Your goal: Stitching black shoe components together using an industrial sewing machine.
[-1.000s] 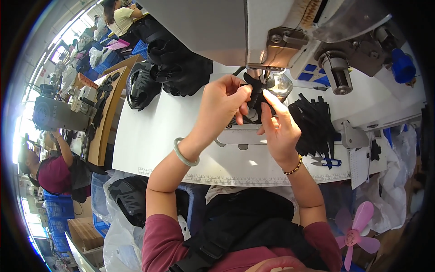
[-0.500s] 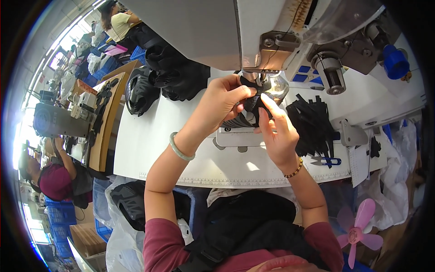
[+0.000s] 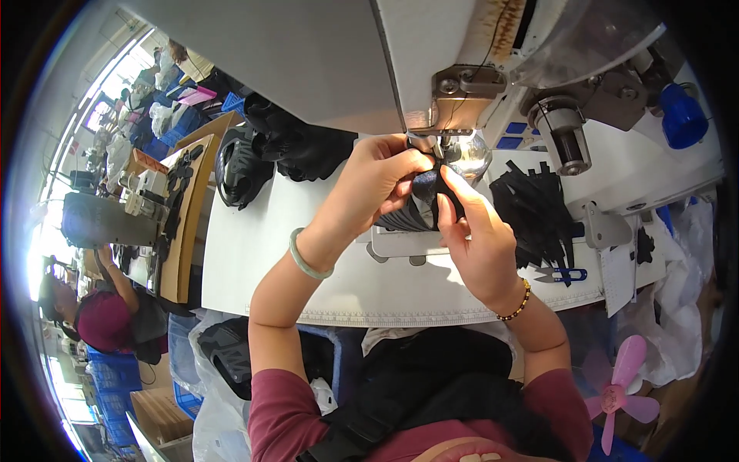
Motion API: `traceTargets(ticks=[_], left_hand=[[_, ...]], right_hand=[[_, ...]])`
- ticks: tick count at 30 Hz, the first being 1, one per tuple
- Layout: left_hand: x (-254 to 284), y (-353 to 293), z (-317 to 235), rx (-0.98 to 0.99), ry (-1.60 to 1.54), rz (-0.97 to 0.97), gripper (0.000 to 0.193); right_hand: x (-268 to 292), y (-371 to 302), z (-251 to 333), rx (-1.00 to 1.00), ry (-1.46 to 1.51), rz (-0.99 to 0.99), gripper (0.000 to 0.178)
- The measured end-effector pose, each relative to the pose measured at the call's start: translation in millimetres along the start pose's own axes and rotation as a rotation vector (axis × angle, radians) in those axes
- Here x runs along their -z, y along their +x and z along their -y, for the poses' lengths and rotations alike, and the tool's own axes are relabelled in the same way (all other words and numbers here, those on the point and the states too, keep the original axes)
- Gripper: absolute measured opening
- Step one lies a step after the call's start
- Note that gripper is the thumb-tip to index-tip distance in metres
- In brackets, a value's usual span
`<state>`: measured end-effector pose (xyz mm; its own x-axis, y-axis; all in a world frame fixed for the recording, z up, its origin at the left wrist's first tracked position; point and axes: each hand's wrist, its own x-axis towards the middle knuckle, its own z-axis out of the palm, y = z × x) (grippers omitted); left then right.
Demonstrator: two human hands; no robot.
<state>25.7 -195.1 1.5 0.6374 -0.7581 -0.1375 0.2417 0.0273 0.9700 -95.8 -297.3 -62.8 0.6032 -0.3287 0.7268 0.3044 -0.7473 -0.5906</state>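
A black shoe upper [image 3: 406, 219] with ribbed side lines sits under the needle area [image 3: 437, 148] of a white sewing machine [image 3: 458, 104]. My left hand [image 3: 377, 175] pinches its top edge, thumb and index finger close to the presser foot. From the right, my right hand [image 3: 481, 242] grips the same upper with index finger and thumb, just in front of the needle. A dark, shiny flap of the upper shows between the two hands. My fingers and the machine head hide part of the upper and the stitching spot.
Several black shoe uppers [image 3: 304, 146] lie at the back left of the white table [image 3: 265, 266]. On the right are a pile of black strips [image 3: 531, 212] and blue-handled thread snips [image 3: 566, 275]. A pink fan [image 3: 614, 398] stands below right. Another person [image 3: 108, 319] works at far left.
My right hand has come slightly nearer and turned, its fingers closer on the upper. The dark, shiny flap shows more plainly. The whole view has shifted a little.
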Motion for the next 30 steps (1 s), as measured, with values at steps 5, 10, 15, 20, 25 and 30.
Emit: traceTargets(ticks=[5, 10, 15, 20, 25, 30], left_hand=[[-3.0, 1.7, 0.0, -0.033, -0.039, -0.042, 0.009], [6.8, 16.8, 4.6, -0.055, -0.082, -0.029, 0.009], [9.8, 16.1, 3.6, -0.056, -0.057, -0.025, 0.009], [8.6, 15.7, 2.8, -0.052, 0.028, -0.033, 0.013], [14.6, 19.9, 5.8, -0.082, 0.073, -0.026, 0.015], [21.4, 2.1, 4.2, -0.159, 0.182, 0.000, 0.014]], right_hand=[[-1.2, 4.0, -8.5, -0.061, 0.074, -0.013, 0.036], [-9.1, 3.8, -14.8, -0.227, 0.224, -0.112, 0.028], [-4.8, 6.2, -10.5, -0.175, 0.218, -0.028, 0.025], [-4.1, 3.5, -13.4, -0.215, 0.294, -0.038, 0.028], [-9.3, 1.7, -18.0, -0.215, 0.386, -0.071, 0.028], [-13.3, -7.2, -4.6, -0.069, 0.341, -0.005, 0.026]])
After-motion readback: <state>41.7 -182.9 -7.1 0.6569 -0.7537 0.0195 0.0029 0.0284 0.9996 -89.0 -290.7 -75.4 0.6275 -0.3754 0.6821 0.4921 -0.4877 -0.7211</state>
